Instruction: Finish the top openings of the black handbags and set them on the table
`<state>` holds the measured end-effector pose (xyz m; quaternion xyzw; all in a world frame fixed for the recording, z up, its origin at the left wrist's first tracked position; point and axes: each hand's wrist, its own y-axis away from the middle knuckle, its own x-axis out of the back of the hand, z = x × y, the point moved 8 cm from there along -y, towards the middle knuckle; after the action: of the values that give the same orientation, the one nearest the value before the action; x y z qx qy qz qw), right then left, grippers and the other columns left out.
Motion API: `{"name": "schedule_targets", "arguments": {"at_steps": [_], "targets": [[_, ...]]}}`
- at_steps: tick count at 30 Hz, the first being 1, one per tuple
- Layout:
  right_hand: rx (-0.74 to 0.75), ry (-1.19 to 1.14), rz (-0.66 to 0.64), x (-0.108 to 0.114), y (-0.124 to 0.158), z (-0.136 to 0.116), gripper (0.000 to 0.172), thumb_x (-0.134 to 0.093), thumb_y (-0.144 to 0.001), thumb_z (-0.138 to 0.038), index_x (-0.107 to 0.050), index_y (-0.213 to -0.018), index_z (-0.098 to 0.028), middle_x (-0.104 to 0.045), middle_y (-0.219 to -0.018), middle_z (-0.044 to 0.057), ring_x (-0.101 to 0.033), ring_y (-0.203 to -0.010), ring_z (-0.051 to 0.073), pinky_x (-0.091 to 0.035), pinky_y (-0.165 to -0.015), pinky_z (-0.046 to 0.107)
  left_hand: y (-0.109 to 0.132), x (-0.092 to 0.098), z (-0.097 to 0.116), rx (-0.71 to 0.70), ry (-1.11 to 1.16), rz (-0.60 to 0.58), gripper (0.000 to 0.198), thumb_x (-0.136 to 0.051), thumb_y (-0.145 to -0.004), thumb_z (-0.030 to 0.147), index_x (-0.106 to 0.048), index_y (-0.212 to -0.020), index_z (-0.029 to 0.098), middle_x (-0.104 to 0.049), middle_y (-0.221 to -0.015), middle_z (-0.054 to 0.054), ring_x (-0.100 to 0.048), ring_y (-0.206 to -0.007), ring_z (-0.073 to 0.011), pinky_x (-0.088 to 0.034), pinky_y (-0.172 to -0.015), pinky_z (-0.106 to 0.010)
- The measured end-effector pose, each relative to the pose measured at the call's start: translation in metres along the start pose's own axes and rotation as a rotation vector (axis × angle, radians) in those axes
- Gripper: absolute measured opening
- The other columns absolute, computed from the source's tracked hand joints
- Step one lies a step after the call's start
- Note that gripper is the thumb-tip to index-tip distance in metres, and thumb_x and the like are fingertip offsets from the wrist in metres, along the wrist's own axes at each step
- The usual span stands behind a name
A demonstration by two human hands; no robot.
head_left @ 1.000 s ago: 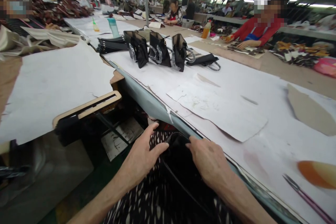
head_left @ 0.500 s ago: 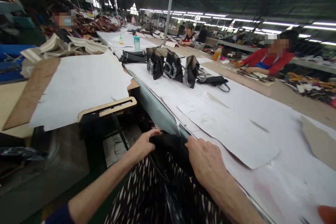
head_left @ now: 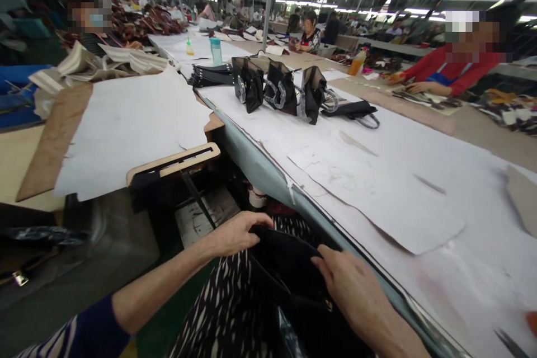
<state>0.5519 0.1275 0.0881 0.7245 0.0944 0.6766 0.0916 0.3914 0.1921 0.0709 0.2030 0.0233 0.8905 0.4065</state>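
Note:
A black bag [head_left: 289, 268] lies on my lap with its mouth spread, showing a dark inside. My left hand [head_left: 241, 232] pinches the far left edge of its rim between thumb and fingers. On the opposite side, my right hand [head_left: 350, 282] grips the rim, its fingertips curled over the edge. A small gold-coloured metal fitting shows on the bag below the right fingers. Plastic-wrapped material hangs from the near side of the bag. Beneath it is patterned black-and-white cloth [head_left: 210, 313] over my legs.
Three black bags [head_left: 281, 89] with wrapped handles stand on the white-covered table [head_left: 398, 190], beside flat black pieces [head_left: 212, 74]. A wooden-topped slotted arm [head_left: 176, 162] juts out at left. Scissors [head_left: 509, 342] lie at lower right. A co-worker in red [head_left: 457, 67] sits across.
The bag's mouth has opened wider and now faces up, its inside visible. My right hand has moved lower and to the right along the rim. The view has shifted slightly.

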Motion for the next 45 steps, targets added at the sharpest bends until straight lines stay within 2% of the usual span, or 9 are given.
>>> {"name": "schedule_targets", "arguments": {"at_steps": [3,6,11,16,20,25,31,36,45], "targets": [[0.003,0.003,0.014,-0.003,-0.001,0.002,0.025,-0.034,-0.088,-0.025,-0.057,-0.078,-0.021,-0.065,-0.067,0.006,-0.060,-0.063,0.021,-0.030,-0.056,0.029,-0.002,0.004,0.011,-0.087,-0.028,0.092,0.041,-0.041,-0.060,0.004,-0.054,-0.096,0.018,-0.057,-0.091,0.000,-0.051,-0.086,-0.0150,-0.039,-0.079,-0.025],[-0.011,0.001,0.013,-0.005,-0.001,0.004,0.025,-0.035,-0.088,-0.026,-0.058,-0.080,-0.020,-0.065,-0.067,0.007,-0.060,-0.063,0.022,-0.031,-0.056,0.030,-0.002,0.005,0.018,-0.145,-0.109,0.118,0.035,-0.044,-0.064,0.003,-0.053,-0.094,0.019,-0.054,-0.100,-0.001,-0.049,-0.092,-0.0153,-0.038,-0.086,-0.027],[-0.027,-0.006,-0.009,-0.009,-0.003,0.006,0.025,-0.034,-0.088,-0.027,-0.058,-0.086,-0.020,-0.065,-0.070,0.007,-0.060,-0.065,0.022,-0.032,-0.057,0.029,-0.006,0.004,0.023,-0.191,-0.214,0.125,0.010,-0.055,-0.072,0.011,-0.056,-0.079,0.018,-0.054,-0.100,-0.001,-0.051,-0.089,-0.0136,-0.039,-0.083,-0.024],[-0.015,-0.004,-0.020,-0.011,-0.003,0.006,0.026,-0.033,-0.089,-0.026,-0.057,-0.083,-0.021,-0.065,-0.068,0.006,-0.060,-0.064,0.023,-0.033,-0.057,0.030,-0.012,0.001,0.026,-0.231,-0.332,0.113,0.018,-0.058,-0.075,0.014,-0.059,-0.092,0.020,-0.055,-0.100,0.000,-0.052,-0.090,-0.0130,-0.038,-0.082,-0.022],[-0.025,-0.011,-0.010,-0.009,-0.003,0.006,0.023,-0.035,-0.088,-0.025,-0.056,-0.081,-0.022,-0.065,-0.068,0.005,-0.060,-0.064,0.022,-0.032,-0.056,0.029,-0.017,-0.002,0.025,-0.207,-0.428,0.090,0.013,-0.058,-0.076,0.016,-0.060,-0.087,0.021,-0.057,-0.097,0.001,-0.053,-0.087,-0.0131,-0.039,-0.079,-0.021],[-0.028,-0.015,0.003,-0.002,-0.001,0.003,0.021,-0.037,-0.088,-0.024,-0.056,-0.080,-0.022,-0.064,-0.067,0.005,-0.060,-0.061,0.022,-0.030,-0.054,0.029,-0.020,-0.002,0.024,-0.169,-0.446,0.125,0.003,-0.057,-0.076,0.016,-0.055,-0.076,0.019,-0.058,-0.089,0.001,-0.054,-0.081,-0.0130,-0.039,-0.075,-0.022],[-0.031,-0.037,0.015,0.000,0.001,0.003,0.020,-0.039,-0.087,-0.024,-0.057,-0.081,-0.021,-0.065,-0.068,0.005,-0.060,-0.063,0.022,-0.030,-0.054,0.029,-0.020,-0.003,0.028,-0.108,-0.475,0.140,0.006,-0.055,-0.076,0.016,-0.053,-0.070,0.018,-0.059,-0.087,0.000,-0.054,-0.078,-0.0134,-0.039,-0.072,-0.023],[-0.017,-0.045,0.047,-0.003,0.001,0.003,0.019,-0.039,-0.087,-0.024,-0.056,-0.080,-0.023,-0.064,-0.067,0.004,-0.060,-0.063,0.023,-0.030,-0.055,0.030,-0.024,-0.005,0.020,-0.027,-0.561,0.136,0.009,-0.055,-0.073,0.015,-0.053,-0.065,0.017,-0.060,-0.086,0.001,-0.055,-0.078,-0.0145,-0.039,-0.073,-0.024],[-0.029,-0.069,0.010,-0.002,0.001,0.003,0.019,-0.040,-0.086,-0.023,-0.057,-0.079,-0.022,-0.065,-0.069,0.005,-0.061,-0.064,0.022,-0.031,-0.056,0.030,-0.032,-0.007,0.015,-0.020,-0.682,0.143,0.008,-0.055,-0.075,0.017,-0.056,-0.067,0.018,-0.058,-0.073,0.001,-0.054,-0.071,-0.0139,-0.038,-0.064,-0.023]]}}
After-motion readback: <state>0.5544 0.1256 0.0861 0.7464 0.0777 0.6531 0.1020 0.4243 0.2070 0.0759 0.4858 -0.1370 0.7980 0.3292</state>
